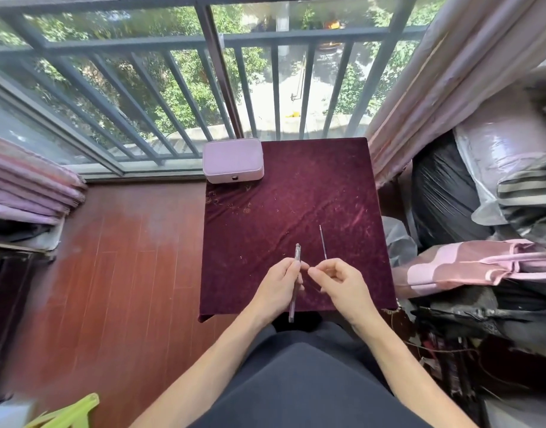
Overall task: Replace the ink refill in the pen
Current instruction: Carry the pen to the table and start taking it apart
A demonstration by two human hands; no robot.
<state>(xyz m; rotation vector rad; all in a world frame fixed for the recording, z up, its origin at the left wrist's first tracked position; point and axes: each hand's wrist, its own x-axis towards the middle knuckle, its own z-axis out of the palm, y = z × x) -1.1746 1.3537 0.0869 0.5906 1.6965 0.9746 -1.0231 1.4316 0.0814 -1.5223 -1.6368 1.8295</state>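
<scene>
The left hand (278,285) holds the pen (294,282) over the near edge of the tabletop (327,180), fingers closed around the barrel, long axis running near-to-far. The refill (323,242) lies on the tabletop just beyond the right hand (336,282), its long axis roughly parallel to the pen, its near end at that hand's knuckles. The right hand is the nearer one. Its thumb and forefinger are pinched together beside the pen; whether they hold a small part cannot be determined.
</scene>
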